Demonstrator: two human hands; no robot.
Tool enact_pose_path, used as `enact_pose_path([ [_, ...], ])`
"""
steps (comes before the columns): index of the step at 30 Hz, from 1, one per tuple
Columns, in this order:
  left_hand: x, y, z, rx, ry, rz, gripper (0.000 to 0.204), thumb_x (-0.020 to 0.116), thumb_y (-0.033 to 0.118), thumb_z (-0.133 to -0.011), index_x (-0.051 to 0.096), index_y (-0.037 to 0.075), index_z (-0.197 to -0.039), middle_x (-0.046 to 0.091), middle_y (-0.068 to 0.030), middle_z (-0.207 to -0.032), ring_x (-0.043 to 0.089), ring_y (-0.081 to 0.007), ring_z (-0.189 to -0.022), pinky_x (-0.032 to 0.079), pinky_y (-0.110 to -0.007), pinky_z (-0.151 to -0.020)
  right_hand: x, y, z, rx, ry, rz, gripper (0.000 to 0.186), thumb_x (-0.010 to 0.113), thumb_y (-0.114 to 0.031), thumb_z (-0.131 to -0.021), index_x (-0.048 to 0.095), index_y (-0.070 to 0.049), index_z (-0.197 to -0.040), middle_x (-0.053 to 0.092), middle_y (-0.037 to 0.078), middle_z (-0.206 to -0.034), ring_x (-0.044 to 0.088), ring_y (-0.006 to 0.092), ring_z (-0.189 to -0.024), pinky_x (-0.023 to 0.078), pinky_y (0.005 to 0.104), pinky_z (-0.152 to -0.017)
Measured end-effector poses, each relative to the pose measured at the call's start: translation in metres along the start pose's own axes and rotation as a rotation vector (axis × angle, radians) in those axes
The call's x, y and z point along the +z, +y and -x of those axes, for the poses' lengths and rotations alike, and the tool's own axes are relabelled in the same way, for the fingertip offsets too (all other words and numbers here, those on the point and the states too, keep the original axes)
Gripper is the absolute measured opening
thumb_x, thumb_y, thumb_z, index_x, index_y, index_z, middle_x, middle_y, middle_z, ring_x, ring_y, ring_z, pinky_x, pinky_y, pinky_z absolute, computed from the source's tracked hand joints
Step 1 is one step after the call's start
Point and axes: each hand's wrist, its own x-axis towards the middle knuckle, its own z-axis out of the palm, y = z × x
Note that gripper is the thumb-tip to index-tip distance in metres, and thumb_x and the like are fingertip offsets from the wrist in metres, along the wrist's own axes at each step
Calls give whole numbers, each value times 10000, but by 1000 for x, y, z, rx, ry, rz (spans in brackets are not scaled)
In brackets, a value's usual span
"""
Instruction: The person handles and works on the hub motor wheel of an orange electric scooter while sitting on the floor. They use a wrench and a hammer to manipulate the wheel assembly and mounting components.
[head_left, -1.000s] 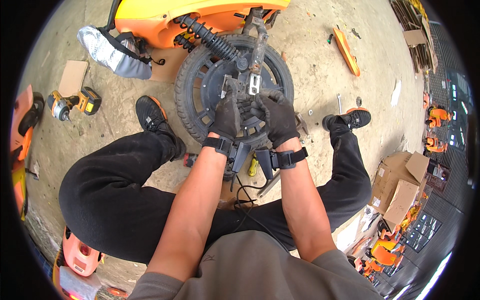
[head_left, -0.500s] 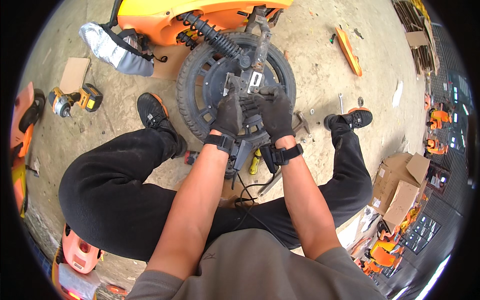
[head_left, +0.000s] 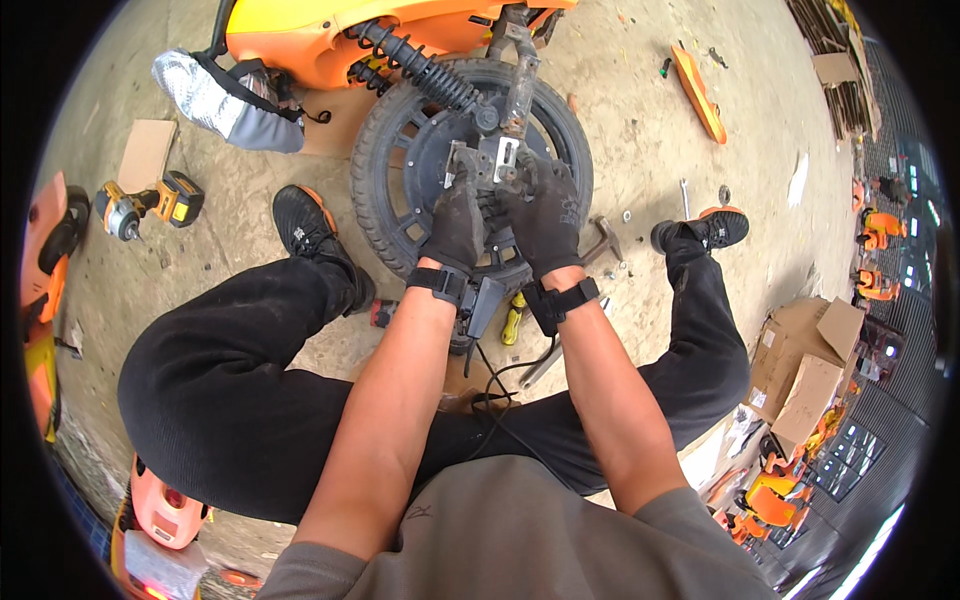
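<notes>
L hand (head_left: 455,226) & R hand (head_left: 544,218) both curled nr wheel hub (head_left: 427,160), can't tell if pinching; slotted metal plate (head_left: 505,165) just far of R: best brace w/ L, align sq.

A vehicle repair workshop, judging by the treaded wheel (head_left: 428,160) at twelve o'clock, hammer (head_left: 606,240) at two and orange machines (head_left: 771,503) at four.

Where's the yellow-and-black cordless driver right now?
In the head view, the cordless driver lies on the floor at left, just below a flat cardboard piece and left of the person's left shoe.
</notes>
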Motion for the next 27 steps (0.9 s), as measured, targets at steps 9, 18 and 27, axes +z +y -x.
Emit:
enact_pose_path([
  [9,-11,-2,-3,8,-109,-35,554,357,492,-964,548,11,-1164,627,-155,-1063,616,-254,-937,508,-380,-819,10,14,3,-30,-3,-141,544,677,-215,-764,492,-34,-1242,553,263,-1140,501,423,-1076,385,470,-950],
  [18,-1,3,1,-42,26,-62,587,410,574,-919,603,30,-1025,656,-98,-893,623,-221,-761,524,-346,-688,5,1,7,37,17,-36,464,730,-158,-712,571,-49,-1134,579,217,-993,550,375,-948,447,429,-822],
  [27,-8,3,-3,-7,-15,-117,568,369,532,-950,561,27,-1125,639,-111,-987,616,-231,-861,515,-367,-756,3,1,3,-134,36,-50,434,701,-135,-699,610,-103,-1122,551,228,-1049,539,382,-965,448,431,-845],
])
